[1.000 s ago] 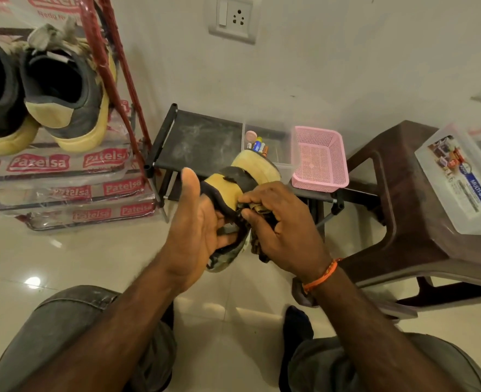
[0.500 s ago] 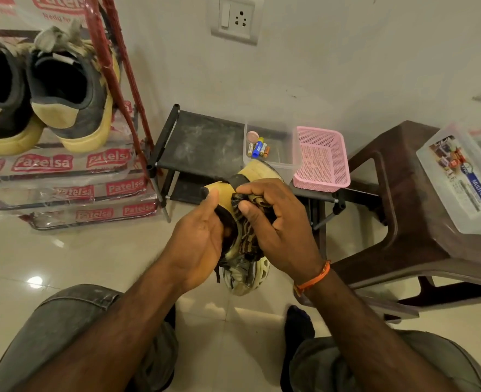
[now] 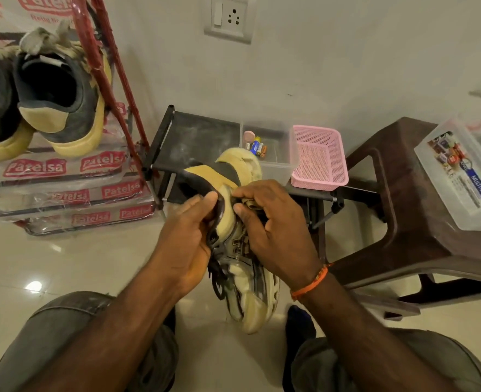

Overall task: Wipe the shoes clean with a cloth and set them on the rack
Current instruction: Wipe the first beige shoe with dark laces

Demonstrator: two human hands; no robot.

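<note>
Shoes (image 3: pixel 44 100) on rack (image 3: pixel 103 66); batteries (image 3: pixel 256 147) in tub (image 3: pixel 273 168)

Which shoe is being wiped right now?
The shoe held between both hands, toe pointing down; the other two shoes sit untouched on the red rack.

A cream-and-black shoe (image 3: pixel 242 250) is held mid-frame, toe pointing down at the frame's bottom, a crumpled tan cloth (image 3: pixel 247 201) against its collar. Two grey-and-yellow shoes (image 3: pixel 58 100) sit on the red rack (image 3: pixel 112 89), upper left.

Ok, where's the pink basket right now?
In the head view, right of centre: the pink basket sits on the low black shelf, between the clear tub and brown stool.
</note>
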